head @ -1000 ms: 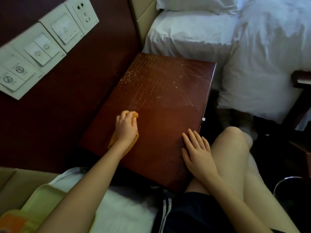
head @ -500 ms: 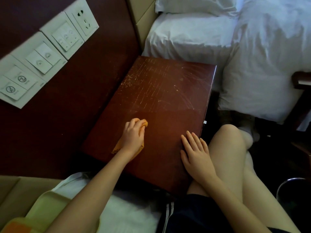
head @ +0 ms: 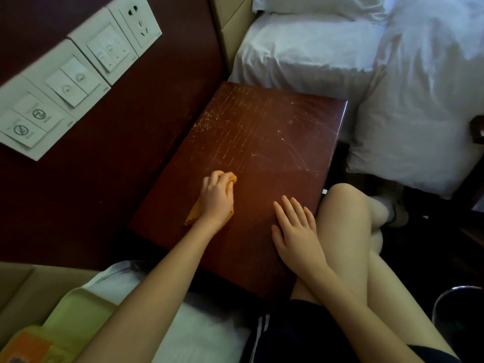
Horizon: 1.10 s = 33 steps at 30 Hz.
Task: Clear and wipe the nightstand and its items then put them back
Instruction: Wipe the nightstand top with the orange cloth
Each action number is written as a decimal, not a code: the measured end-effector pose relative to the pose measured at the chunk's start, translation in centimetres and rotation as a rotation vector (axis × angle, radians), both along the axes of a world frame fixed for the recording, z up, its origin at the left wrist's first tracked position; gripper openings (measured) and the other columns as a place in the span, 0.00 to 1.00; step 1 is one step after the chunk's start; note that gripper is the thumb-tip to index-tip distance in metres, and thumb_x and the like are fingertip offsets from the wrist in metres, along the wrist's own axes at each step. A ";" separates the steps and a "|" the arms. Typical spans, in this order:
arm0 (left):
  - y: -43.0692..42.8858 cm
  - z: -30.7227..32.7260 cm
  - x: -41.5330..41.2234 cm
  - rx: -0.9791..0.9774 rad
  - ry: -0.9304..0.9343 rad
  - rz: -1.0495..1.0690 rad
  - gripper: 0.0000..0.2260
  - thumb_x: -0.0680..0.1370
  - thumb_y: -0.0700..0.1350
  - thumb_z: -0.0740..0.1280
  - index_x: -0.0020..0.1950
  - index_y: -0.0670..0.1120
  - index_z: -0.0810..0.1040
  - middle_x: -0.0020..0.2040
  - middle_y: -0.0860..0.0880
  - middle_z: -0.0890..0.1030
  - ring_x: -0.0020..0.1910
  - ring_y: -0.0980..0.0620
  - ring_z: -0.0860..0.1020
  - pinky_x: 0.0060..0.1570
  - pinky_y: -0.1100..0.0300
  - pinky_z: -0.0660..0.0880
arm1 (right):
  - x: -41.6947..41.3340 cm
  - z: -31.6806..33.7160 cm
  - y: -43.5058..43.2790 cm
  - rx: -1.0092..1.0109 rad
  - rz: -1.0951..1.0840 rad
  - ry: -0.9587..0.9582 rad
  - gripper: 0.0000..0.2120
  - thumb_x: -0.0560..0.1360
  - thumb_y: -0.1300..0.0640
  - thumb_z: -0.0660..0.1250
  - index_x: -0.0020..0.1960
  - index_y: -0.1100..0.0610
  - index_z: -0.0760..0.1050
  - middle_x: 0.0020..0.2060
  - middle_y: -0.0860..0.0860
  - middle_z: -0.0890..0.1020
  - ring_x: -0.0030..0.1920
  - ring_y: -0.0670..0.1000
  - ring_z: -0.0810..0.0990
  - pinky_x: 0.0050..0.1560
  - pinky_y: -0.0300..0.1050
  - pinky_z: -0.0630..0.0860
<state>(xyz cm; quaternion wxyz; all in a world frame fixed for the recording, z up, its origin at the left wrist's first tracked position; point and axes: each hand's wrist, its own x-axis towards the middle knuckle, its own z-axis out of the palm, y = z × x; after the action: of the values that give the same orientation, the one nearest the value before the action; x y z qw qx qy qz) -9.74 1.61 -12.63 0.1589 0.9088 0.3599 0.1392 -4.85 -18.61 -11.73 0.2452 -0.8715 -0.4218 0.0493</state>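
The dark red wooden nightstand fills the middle of the view, its top scratched and speckled at the far end. My left hand grips a crumpled orange cloth and presses it onto the near left part of the top. Flat on the near right part rests my right hand, fingers straight and spread. No items stand on the nightstand.
White bedding lies behind and right of the nightstand. A wall panel with switches and a socket is on the left. A pale green tray sits at the bottom left. My bare knee touches the nightstand's right edge.
My left hand has slid the orange cloth a little toward the right and farther across the top. My right hand has stayed flat in place.
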 end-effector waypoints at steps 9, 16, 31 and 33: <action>1.4 0.0 -3.9 -0.007 0.007 -0.020 0.13 0.79 0.43 0.61 0.62 0.47 0.76 0.59 0.48 0.74 0.56 0.50 0.69 0.51 0.63 0.64 | 0.0 -0.2 -0.2 -0.050 0.078 -0.022 0.23 0.75 0.54 0.60 0.68 0.61 0.70 0.67 0.59 0.71 0.69 0.62 0.67 0.67 0.60 0.60; 3.1 0.5 0.2 -0.039 -0.010 0.270 0.12 0.80 0.43 0.58 0.60 0.47 0.76 0.63 0.47 0.72 0.58 0.47 0.68 0.51 0.61 0.65 | 0.2 -0.5 -0.3 -0.075 0.114 0.008 0.24 0.79 0.54 0.58 0.73 0.58 0.61 0.73 0.56 0.62 0.74 0.57 0.55 0.71 0.53 0.47; 2.3 -0.1 -2.7 -0.007 -0.005 0.093 0.12 0.80 0.43 0.59 0.62 0.47 0.76 0.61 0.47 0.73 0.57 0.48 0.69 0.52 0.61 0.66 | 0.1 -0.4 -0.3 -0.055 0.075 -0.018 0.23 0.75 0.57 0.66 0.69 0.61 0.68 0.68 0.59 0.70 0.70 0.61 0.65 0.68 0.59 0.58; 3.1 0.3 -1.2 -0.008 -0.001 0.186 0.12 0.80 0.43 0.58 0.61 0.47 0.76 0.62 0.47 0.72 0.57 0.48 0.69 0.52 0.59 0.67 | 0.1 -0.5 -0.2 -0.046 0.060 -0.038 0.23 0.74 0.58 0.68 0.67 0.62 0.70 0.67 0.59 0.71 0.68 0.62 0.67 0.66 0.61 0.61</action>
<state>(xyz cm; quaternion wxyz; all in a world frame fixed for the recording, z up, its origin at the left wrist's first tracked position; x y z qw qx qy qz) -10.95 4.68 -12.37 0.1491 0.8708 0.4430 0.1524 -4.72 -18.81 -12.23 0.2151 -0.8647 -0.4511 0.0497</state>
